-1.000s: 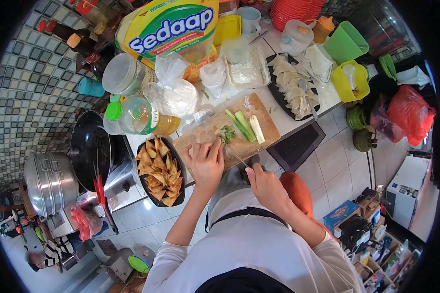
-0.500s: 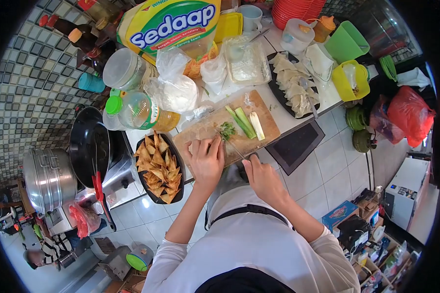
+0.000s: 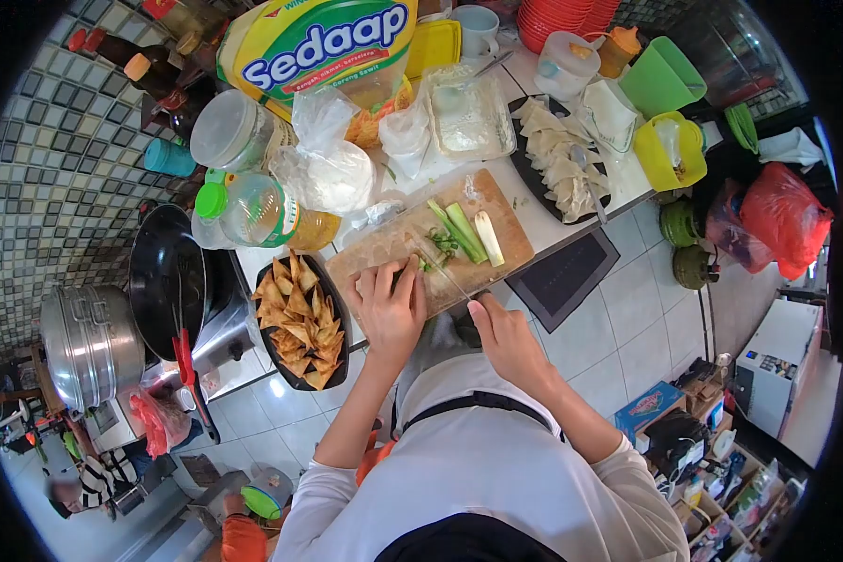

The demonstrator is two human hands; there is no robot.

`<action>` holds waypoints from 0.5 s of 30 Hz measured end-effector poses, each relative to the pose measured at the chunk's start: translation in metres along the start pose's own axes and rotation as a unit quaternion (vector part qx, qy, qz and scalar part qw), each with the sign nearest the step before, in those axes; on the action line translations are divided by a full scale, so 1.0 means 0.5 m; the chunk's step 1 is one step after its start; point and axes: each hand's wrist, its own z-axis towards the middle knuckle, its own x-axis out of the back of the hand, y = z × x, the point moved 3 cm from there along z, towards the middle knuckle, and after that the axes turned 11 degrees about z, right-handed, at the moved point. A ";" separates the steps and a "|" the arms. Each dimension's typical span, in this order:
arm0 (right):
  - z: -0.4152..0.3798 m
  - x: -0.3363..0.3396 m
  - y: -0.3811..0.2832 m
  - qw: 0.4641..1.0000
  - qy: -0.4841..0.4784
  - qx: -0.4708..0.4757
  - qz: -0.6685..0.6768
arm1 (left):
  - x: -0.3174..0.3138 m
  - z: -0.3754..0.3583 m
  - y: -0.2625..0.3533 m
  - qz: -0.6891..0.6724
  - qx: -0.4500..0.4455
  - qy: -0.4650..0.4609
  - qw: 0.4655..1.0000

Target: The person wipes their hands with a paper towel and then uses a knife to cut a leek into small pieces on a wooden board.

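My right hand [image 3: 508, 339] is closed round the handle of a knife [image 3: 455, 283]. Its blade points up and left across the wooden cutting board [image 3: 501, 192]. My left hand [image 3: 387, 304] rests on the board's near-left part, fingers curled and pressed down. Leafy greens [image 3: 425, 263] poke out at those fingertips, beside the blade; the rest is hidden under the hand. Cut green bits [image 3: 443, 244] lie just beyond the knife. Farther right on the board are green scallion pieces [image 3: 461, 231] and a white scallion stalk [image 3: 489, 238].
A black plate of fried triangular pastries [image 3: 300, 323] stands left of the board. Behind are an oil bottle [image 3: 262, 214], a bag of white powder [image 3: 332, 178] and a clear tray [image 3: 468, 117]. A black plate with pale wrappers [image 3: 562, 155] sits right. A wok [image 3: 167, 281] is far left.
The knife tip has shifted slightly, and the cut greens look more spread out. My left hand stays curled on the board. Another person's orange sleeve and hand have appeared at the lower left.
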 end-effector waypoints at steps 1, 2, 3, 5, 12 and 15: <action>-0.001 -0.001 0.005 1.000 0.000 -0.001 0.000 | -0.001 -0.001 -0.001 -0.004 0.003 0.000 1.000; -0.001 -0.005 0.013 1.000 -0.009 -0.001 -0.004 | -0.003 -0.003 -0.002 -0.004 0.003 -0.001 1.000; -0.002 -0.006 0.017 1.000 -0.017 -0.001 -0.009 | -0.005 -0.006 -0.003 -0.002 0.001 -0.003 1.000; -0.007 -0.002 0.020 1.000 -0.009 -0.007 -0.022 | -0.006 -0.007 -0.005 0.002 0.002 -0.005 1.000; -0.004 0.007 0.019 0.999 0.009 -0.008 -0.032 | -0.005 -0.009 -0.006 0.008 0.004 0.007 1.000; -0.007 0.001 0.016 1.000 0.002 0.004 -0.023 | -0.006 -0.011 -0.008 0.007 0.009 0.016 1.000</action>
